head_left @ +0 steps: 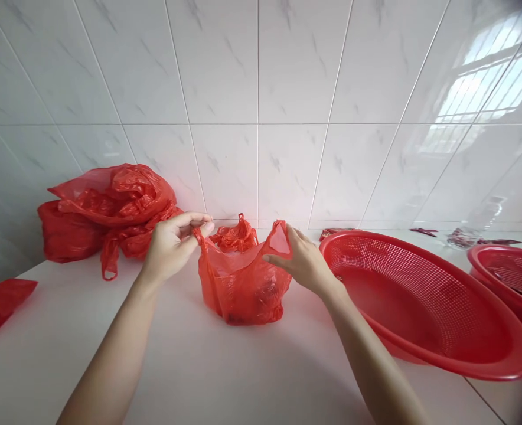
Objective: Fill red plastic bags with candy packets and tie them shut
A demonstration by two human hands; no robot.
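A red plastic bag [247, 292] stands upright on the white counter between my hands, its mouth spread and its two handles raised. Dark contents show dimly through the film; I cannot make out what they are. My left hand [172, 245] is closed in a pinch at the left handle. At the right handle, my right hand [307, 257] has its thumb and fingers apart, the fingers behind the film and the thumb across the rim. Just behind the bag lies a crumpled red plastic bag [238, 235].
A pile of red plastic bags [114, 206] sits at the back left, with another red piece of plastic [2, 304] at the left edge. On the right are a large red perforated basket [394, 295] and a second basket [509, 260]. A tiled wall [225, 165] stands behind.
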